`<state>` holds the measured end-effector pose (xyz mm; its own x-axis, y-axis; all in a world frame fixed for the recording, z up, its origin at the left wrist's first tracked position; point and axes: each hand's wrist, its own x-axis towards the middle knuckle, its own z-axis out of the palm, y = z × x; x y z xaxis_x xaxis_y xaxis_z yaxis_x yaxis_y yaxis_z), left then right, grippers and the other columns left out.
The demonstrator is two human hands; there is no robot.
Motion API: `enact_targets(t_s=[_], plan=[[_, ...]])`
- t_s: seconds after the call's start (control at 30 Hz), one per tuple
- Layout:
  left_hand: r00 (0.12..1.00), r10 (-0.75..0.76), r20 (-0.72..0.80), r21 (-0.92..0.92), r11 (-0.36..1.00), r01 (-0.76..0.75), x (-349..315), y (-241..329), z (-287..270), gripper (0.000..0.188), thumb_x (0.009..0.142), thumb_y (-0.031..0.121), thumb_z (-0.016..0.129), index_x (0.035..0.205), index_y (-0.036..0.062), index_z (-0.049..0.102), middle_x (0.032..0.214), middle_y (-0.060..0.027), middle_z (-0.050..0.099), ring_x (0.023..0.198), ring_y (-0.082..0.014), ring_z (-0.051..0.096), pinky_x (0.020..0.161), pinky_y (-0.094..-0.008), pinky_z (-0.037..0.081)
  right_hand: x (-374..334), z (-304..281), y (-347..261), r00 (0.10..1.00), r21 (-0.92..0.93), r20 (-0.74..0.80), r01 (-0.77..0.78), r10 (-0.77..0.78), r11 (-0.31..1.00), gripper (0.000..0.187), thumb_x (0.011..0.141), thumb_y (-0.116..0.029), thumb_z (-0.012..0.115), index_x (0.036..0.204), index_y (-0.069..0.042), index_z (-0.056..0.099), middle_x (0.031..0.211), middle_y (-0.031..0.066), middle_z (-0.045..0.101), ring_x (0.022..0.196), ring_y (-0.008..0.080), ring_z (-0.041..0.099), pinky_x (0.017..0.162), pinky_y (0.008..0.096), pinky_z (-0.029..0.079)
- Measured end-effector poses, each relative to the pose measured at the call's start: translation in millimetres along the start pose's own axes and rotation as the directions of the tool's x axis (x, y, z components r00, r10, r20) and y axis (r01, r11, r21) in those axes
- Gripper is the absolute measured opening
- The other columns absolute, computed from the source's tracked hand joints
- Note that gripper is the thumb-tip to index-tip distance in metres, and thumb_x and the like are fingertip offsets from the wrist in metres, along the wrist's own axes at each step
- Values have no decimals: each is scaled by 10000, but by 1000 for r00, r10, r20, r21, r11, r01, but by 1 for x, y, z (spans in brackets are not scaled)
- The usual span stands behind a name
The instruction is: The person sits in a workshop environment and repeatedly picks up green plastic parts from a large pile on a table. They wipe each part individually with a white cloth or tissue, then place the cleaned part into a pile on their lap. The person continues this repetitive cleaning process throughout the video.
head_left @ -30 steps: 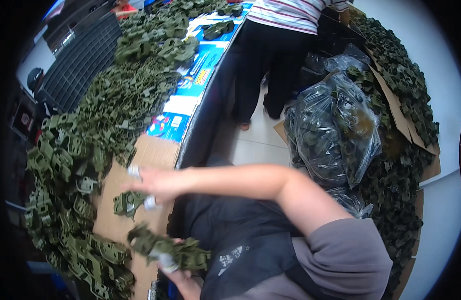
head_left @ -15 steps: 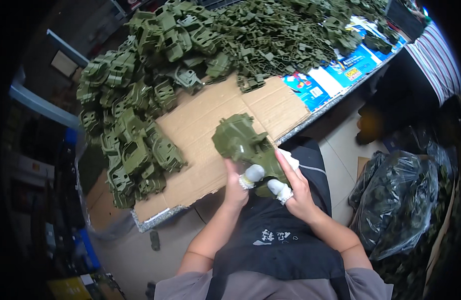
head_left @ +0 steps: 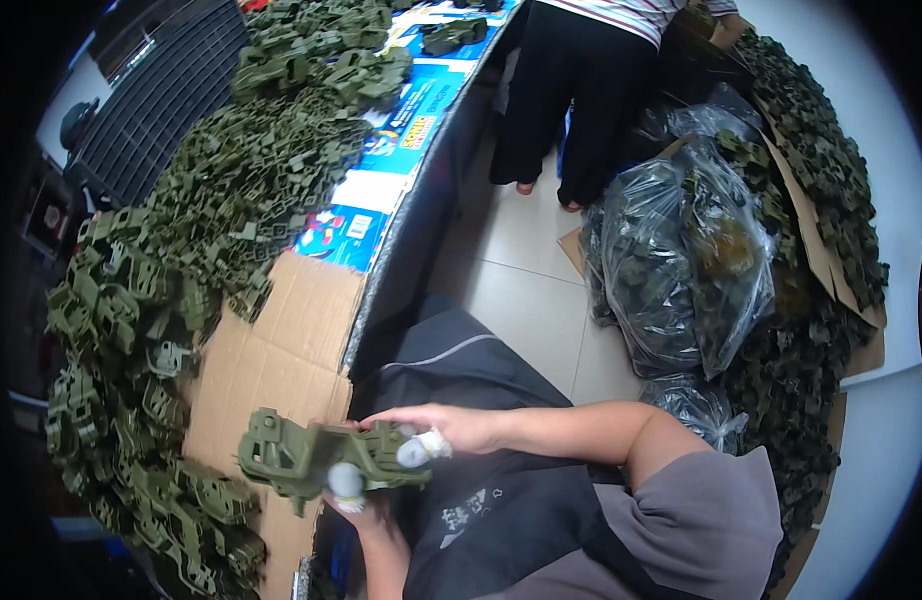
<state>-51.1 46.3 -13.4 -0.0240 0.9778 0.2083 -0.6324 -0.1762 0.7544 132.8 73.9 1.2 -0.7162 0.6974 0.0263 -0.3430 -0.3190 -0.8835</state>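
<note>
A dark green plastic toy vehicle body [head_left: 281, 450] is held in front of my apron, above the near edge of the cardboard. My left hand [head_left: 357, 506] grips it from below, its thumb in a pale finger cover pressed on the plastic. At the other end my right hand [head_left: 453, 428] is closed around it, with a similarly covered thumb on top and fingers along the far side. Parts of the fingers are hidden behind the toy body. Beside it, several similar green vehicle bodies [head_left: 166, 500] are heaped on the table.
Small green plastic parts [head_left: 251, 170] form a pile farther up the table, beside the cardboard sheet [head_left: 251, 370] and blue printed card [head_left: 421, 105]. Clear plastic bags [head_left: 671, 250] stand on the floor at right, against a large heap of green parts [head_left: 811, 150]. Another person [head_left: 581, 80] stands ahead.
My view has swung to the right, bringing the bags, the heap and the other person more fully into sight. The toy vehicle body stays in both hands, now turned differently.
</note>
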Motion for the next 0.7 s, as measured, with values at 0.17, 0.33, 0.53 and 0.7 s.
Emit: enact_targets(t_s=[0.17, 0.33, 0.53, 0.7], plan=[[852, 516, -86, 375, 809, -452, -2, 60, 64, 878, 746, 472, 632, 1374, 16, 221, 1356, -197, 313, 1199, -336, 404, 1035, -427, 276, -49, -33, -40, 981, -757, -166, -63, -97, 651, 664, 728, -159, 673, 1320, -78, 383, 1190, 180, 528, 1103, 308, 521, 923, 359, 415], [662, -545, 515, 810, 59, -583, 4, 8, 79, 781, 655, 151, 706, 1326, -10, 339, 1103, -162, 536, 1053, -335, 505, 985, -437, 330, -83, -19, -20, 985, -858, -169, -162, 31, 488, 596, 679, -3, 584, 1255, -44, 437, 1025, 209, 554, 967, 360, 540, 830, 404, 434], [586, -755, 295, 936, 105, -336, -20, -13, 34, 716, 675, 12, 605, 1342, 46, 347, 1029, -141, 583, 1011, -289, 551, 1022, -433, 319, -90, -14, 25, 996, -932, -78, -91, 52, 351, 524, 745, -43, 569, 1238, 47, 415, 1061, 209, 544, 990, 352, 525, 867, 396, 419], [560, -768, 312, 922, 102, -373, -18, -14, 40, 699, 651, 7, 620, 1313, 46, 398, 969, -129, 584, 978, -268, 560, 1042, -442, 283, -97, -20, 32, 991, -835, -123, -134, 55, 534, 521, 732, -27, 590, 1227, 39, 442, 1099, 214, 541, 1002, 358, 530, 870, 389, 421]])
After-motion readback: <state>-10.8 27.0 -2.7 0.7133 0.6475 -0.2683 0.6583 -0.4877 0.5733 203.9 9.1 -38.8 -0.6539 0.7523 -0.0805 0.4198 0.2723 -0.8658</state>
